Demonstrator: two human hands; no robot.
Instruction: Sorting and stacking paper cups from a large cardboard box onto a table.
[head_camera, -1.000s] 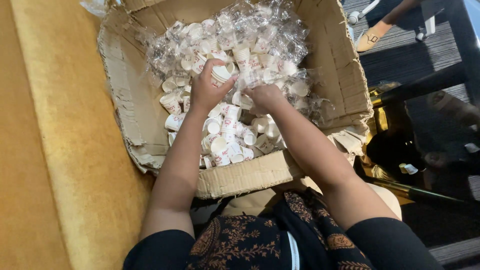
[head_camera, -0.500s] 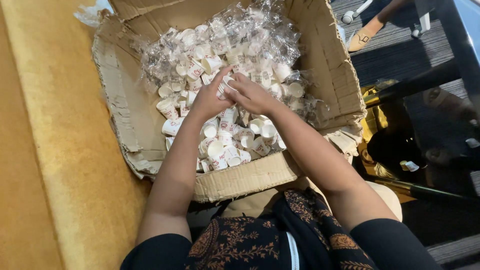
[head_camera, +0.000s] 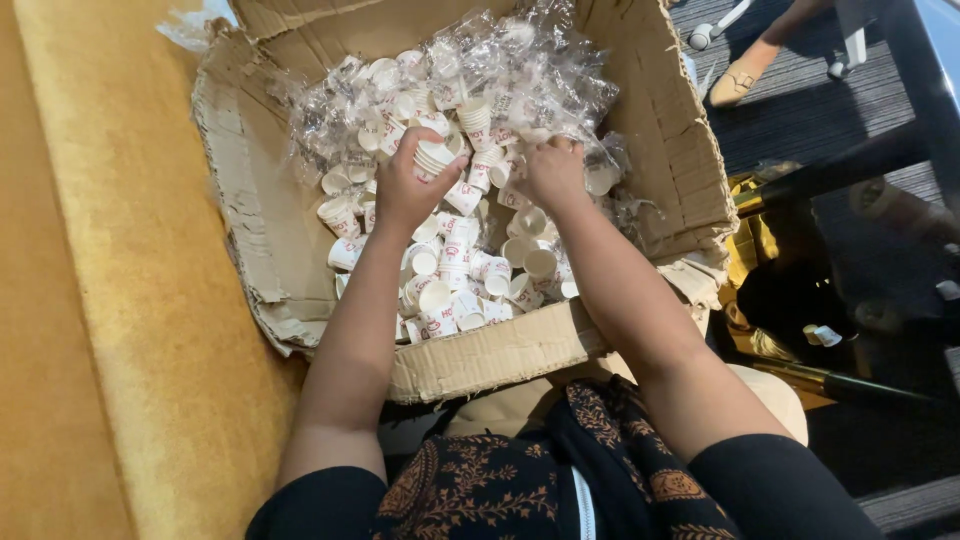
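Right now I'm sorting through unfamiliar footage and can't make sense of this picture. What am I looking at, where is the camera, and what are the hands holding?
There is no machine here. The camera sits on a person's head and looks down, so the two bare arms reaching up from the bottom edge are that person's own. Both hands are inside a torn cardboard box filled with small white paper cups, some loose and many sealed in clear plastic bags. The left hand grips a short nested stack of cups. The right hand is closed among the cups and bags; what it grips is hidden. The box rests beside a yellow cushioned surface. At the top right, another person's foot stands on the dark floor.
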